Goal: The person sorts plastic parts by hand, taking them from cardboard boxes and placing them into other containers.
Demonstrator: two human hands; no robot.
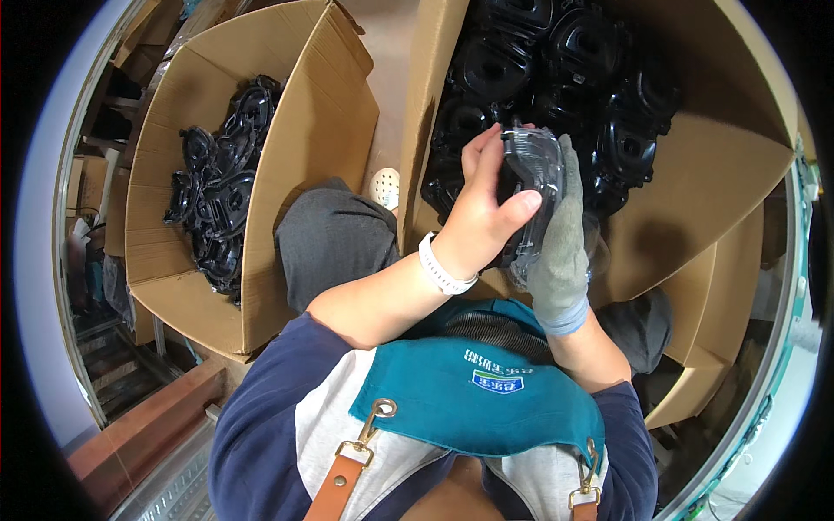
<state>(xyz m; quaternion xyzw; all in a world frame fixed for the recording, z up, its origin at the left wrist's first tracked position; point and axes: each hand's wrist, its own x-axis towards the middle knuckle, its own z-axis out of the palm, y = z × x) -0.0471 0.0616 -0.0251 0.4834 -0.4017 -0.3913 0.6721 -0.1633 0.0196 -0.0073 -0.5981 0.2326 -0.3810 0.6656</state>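
Between my two hands I hold a lamp-like part point(537, 169) with a clear ribbed plastic cover and a dark housing, turned on its edge. My bare left hand point(479, 204), with a white band at the wrist, grips its left side with the thumb on the near face. Flat along its right side presses my right hand point(560, 252) in a grey-green glove. Just beyond and below the part, several glossy black moulded housings point(586, 52) fill a large cardboard box point(712, 165).
To the left stands another cardboard box point(300, 165) holding a heap of black plastic parts point(221, 195). A further carton point(717, 304) is at the right. My knee point(334, 234) and a white clog point(384, 187) lie between the boxes. A reddish-brown beam point(143, 425) runs along the lower left.
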